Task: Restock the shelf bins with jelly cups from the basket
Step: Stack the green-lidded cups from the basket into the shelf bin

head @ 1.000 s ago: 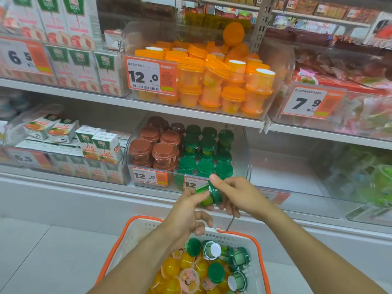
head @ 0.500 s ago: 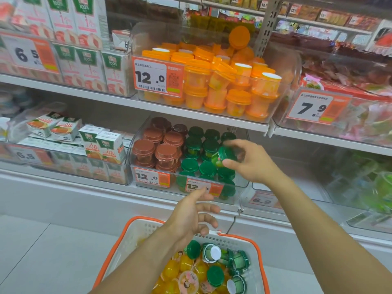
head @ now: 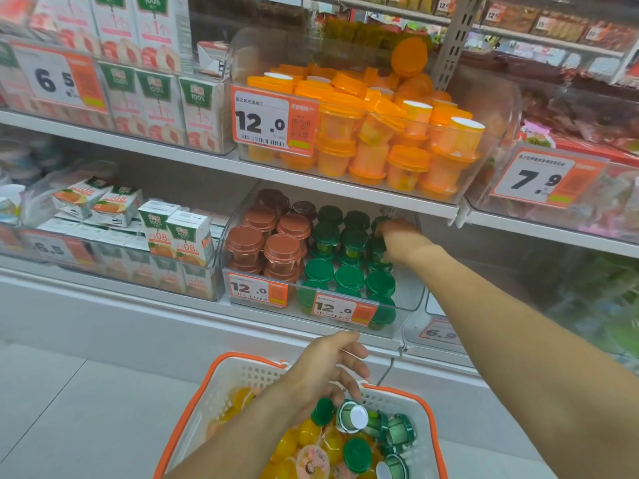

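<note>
A white basket with an orange rim [head: 221, 378] hangs low in front of me, with green-lidded jelly cups [head: 356, 454] and yellow jelly cups [head: 287, 447] inside. My left hand [head: 325, 368] hovers over it, fingers loosely spread and holding nothing. My right hand [head: 397, 242] reaches deep into the clear lower shelf bin [head: 409, 299]. Its fingers curl round a green jelly cup [head: 377, 244] at the back right of the green rows [head: 349, 276]. Brown-lidded cups [head: 280, 247] fill the bin's left half.
Above it sits a clear bin of orange-lidded cups [head: 380, 133]. Juice cartons [head: 186, 236] stand to the left on both shelves. Price tags [head: 332, 307] hang on the bin fronts. A bin [head: 439, 333] to the right of the green cups looks bare inside.
My right hand carried the green cup from above the basket up and into the back right of the lower bin. My left hand let go of it and dropped toward the basket.
</note>
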